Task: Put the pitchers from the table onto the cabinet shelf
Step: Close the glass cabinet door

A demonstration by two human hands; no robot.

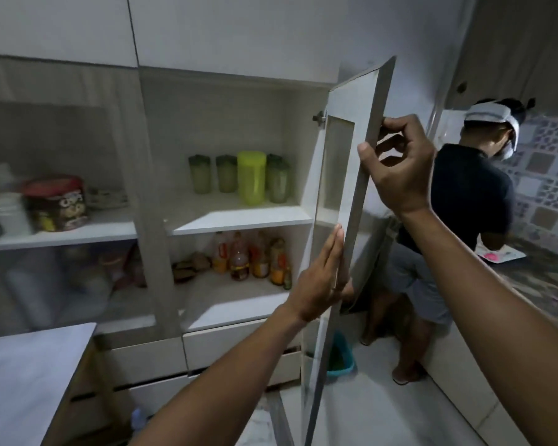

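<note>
At nine o'clock a corner of the table [29, 365] was seen; no pitchers were visible on it. Toward the centre, four pitchers [251, 177] stood in a row at the back of the upper shelf [239, 217]. At four o'clock from them, the left hand [319, 278] was laid flat and open against the inner face of the cabinet door [342, 175], nothing being held in it. At two o'clock, the right hand [400, 165] was curled on the door's edge. The door should probably be swung closed slowly, guided by both hands, with the fingers kept clear of the frame.
</note>
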